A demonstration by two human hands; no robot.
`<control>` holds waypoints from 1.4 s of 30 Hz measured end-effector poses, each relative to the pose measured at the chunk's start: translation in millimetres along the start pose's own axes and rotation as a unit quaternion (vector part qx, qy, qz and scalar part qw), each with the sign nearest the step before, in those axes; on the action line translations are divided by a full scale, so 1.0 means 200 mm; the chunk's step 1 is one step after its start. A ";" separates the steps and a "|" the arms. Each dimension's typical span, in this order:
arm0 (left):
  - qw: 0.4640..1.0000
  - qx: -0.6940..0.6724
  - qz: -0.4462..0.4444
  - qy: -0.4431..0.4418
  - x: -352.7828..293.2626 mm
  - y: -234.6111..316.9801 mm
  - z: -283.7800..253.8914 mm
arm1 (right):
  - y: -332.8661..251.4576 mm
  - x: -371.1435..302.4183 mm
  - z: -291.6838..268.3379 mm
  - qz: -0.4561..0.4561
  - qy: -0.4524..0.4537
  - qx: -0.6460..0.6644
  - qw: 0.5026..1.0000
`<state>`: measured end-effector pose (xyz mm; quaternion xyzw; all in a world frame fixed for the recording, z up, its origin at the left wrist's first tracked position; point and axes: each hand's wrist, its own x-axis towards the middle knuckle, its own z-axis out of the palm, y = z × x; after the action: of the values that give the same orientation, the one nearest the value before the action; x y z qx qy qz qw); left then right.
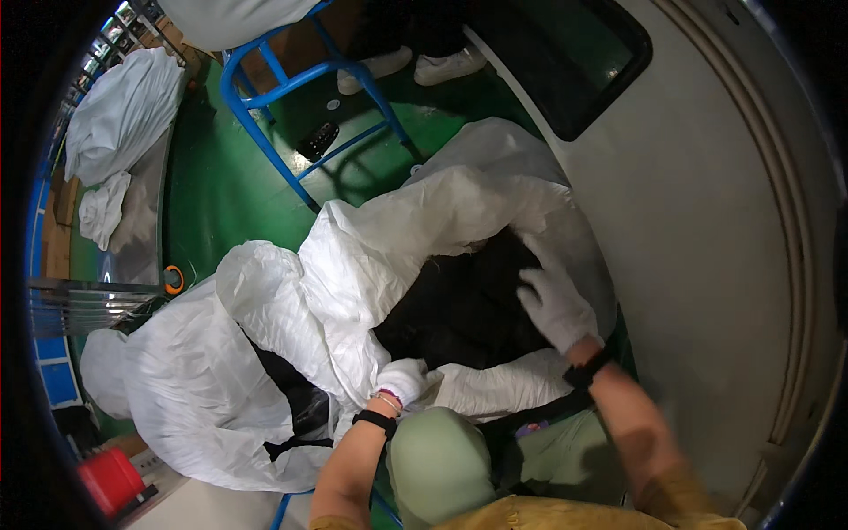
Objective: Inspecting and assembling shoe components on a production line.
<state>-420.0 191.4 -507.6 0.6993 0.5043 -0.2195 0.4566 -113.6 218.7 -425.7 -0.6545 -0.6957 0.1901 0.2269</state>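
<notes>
A large white woven-looking sack [353,265] stands open in front of me, its rim folded outward. Soft black material [468,305] fills the inside; its exact kind cannot be made out. My left hand [405,380], in a white glove, is closed at the near-left rim with its fingers on the sack edge. Also gloved in white, my right hand [556,309] reaches over the right side of the opening, fingers apart, beside the black material and holding nothing I can see. A second white sack [194,380] with black contents sits to the left, against the first.
Beyond the sacks, a blue metal stool [291,88] stands on the green floor [199,194], and a person's white shoes [450,66] show behind it. A pale panel with a dark window [689,221] borders the right. At lower left lies a red box-like object [110,484].
</notes>
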 end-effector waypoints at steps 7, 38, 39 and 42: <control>0.909 -0.398 -0.006 0.119 0.12 -0.02 0.00 | 0.26 0.38 0.16 0.201 -0.163 -0.077 0.963; 0.838 -0.528 0.082 0.111 -0.02 -0.08 0.11 | -0.16 -0.16 -0.08 0.003 -0.146 0.034 0.989; 0.812 -0.568 0.090 0.100 -0.04 -0.07 0.09 | -0.18 -0.17 -0.09 0.001 -0.138 -0.011 0.990; 0.793 -0.597 0.087 0.089 -0.06 -0.06 0.04 | -0.20 -0.22 -0.11 -0.032 -0.091 -0.024 0.995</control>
<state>-433.3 178.8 -507.4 0.3452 0.5112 0.2289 0.7531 -132.6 170.3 -388.6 -0.6175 -0.7382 0.2247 0.1523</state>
